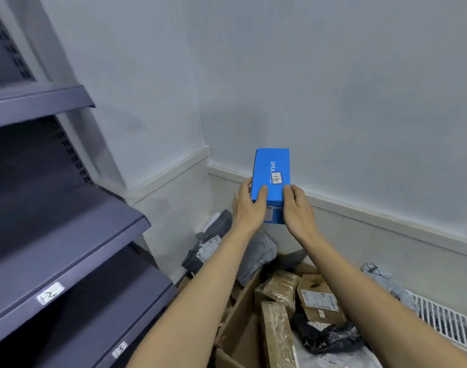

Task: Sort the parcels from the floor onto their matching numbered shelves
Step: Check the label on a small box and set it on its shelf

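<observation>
I hold a blue box (271, 166) up in front of the wall, above the parcel pile. Its top face carries white lettering and a small white sticker with a handwritten number. My left hand (249, 205) grips its near left edge, thumb on top. My right hand (296, 205) grips the near right edge the same way. Dark grey shelves (75, 235) stand at the left; one shelf edge has a label reading 2 (50, 292) and the one below a label reading 3 (119, 349).
On the floor below lie brown cardboard parcels (317, 298), an open carton (243, 322), grey mailer bags (208, 243) and a black bag (325, 333). A white floor grille (450, 322) sits at the right by the wall. The room corner is straight ahead.
</observation>
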Motion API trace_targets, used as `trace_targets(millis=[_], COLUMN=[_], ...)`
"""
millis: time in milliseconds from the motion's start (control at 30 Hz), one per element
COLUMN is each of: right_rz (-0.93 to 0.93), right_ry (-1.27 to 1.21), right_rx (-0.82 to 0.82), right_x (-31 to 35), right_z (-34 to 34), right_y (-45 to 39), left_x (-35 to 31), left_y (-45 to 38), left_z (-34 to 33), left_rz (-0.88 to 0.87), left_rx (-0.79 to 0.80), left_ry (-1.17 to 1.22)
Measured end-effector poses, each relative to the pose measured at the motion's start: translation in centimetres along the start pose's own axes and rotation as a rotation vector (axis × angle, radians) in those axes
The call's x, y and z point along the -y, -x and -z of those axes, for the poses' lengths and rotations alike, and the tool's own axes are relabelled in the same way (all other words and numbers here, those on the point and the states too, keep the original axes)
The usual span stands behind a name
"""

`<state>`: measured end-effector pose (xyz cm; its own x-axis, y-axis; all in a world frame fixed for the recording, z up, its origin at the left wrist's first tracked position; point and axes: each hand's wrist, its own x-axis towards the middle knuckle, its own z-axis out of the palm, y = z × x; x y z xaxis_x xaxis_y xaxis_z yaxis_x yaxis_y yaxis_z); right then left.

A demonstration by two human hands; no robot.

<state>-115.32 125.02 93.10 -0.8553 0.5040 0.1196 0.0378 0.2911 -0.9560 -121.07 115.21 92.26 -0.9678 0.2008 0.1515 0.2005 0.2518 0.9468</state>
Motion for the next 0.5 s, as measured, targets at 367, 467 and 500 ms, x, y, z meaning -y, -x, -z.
trace_targets(millis=[367, 467, 500], right_rz=[0.173, 0.24, 0.263], right_ry=[-0.097, -0.12, -0.123], right_rx=[0.446, 0.533, 0.558], right_x=[5.0, 7.8, 8.7], right_z=[-8.2, -10.8, -11.8], right_y=[11.2, 15.0, 16.2], left_x=[-1.1, -1.8, -2.0], left_y=[13.7, 17.0, 18.2], left_z=[14.3, 18.9, 20.4], left_rz=[0.104, 0.096, 0.089], left_rx=[-0.422, -0.531, -0.568], left_ry=[-0.101, -0.131, -0.132])
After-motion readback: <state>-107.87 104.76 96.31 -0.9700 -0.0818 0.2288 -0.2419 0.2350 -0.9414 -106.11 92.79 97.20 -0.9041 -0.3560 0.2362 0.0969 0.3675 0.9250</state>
